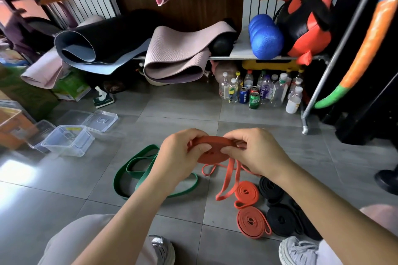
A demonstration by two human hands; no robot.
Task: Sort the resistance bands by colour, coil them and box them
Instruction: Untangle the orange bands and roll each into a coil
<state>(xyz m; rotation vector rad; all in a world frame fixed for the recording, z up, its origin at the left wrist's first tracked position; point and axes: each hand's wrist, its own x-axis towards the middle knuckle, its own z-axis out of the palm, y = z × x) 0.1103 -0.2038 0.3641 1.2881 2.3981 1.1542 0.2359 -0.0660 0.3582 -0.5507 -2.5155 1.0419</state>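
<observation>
Head view. Left hand [181, 157] and right hand [255, 153]: both grips pinch the part-wound orange coil [212, 150], held between them above the floor [172, 118]. The unwound tail [229, 178] hangs from the coil's right side, its long axis running down toward the person, with the right hand nearer. Judgement: more turns needed. Clear boxes [69, 140] sit well apart, to the left.
</observation>
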